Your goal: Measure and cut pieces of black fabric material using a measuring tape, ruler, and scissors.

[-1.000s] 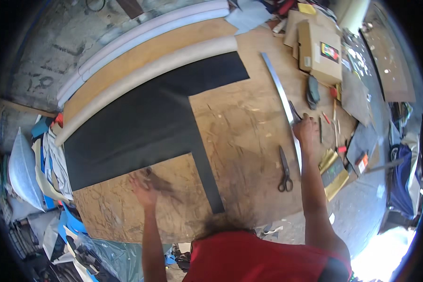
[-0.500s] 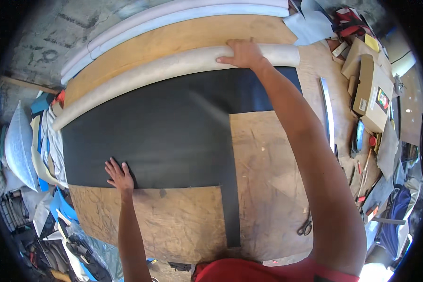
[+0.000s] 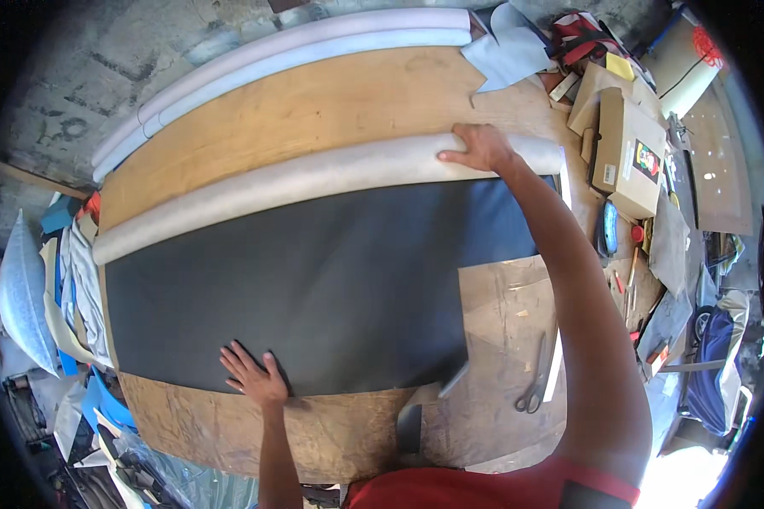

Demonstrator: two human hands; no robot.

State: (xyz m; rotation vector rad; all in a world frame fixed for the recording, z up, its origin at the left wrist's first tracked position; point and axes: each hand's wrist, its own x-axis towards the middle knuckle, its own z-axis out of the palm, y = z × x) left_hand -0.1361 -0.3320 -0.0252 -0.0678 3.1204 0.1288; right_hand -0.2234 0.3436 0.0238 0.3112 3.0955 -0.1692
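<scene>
Fingers of left hand (image 3: 261, 383): spread wide, laid flat on black sheet (image 3: 297, 297) near its front edge, grasping nothing. Fingers of right hand (image 3: 486, 149): curve over top of pale roll (image 3: 297, 180) close to its right end, thumb set apart toward the left. Cannot tell whether gripping or only pressing.

Black sheet: lies on wooden surface (image 3: 314, 110), along near side of pale roll; cannot tell whether joined to it. At front, narrow black strip (image 3: 409, 428), apparently folded near its upper end.

Farther out: scissors (image 3: 530, 399) right of sheet, just beside long straightedge (image 3: 554, 369), partly hidden by right arm (image 3: 590, 297). At far right, cardboard box (image 3: 632, 153). Toward rear, two light-coloured rolls (image 3: 314, 40), side by side.

Step in hand, by judgement: steadying sheet while managing pale roll. Next move calls for even pressure from both hands, pale roll kept straight, folded strip smoothed flat.
</scene>
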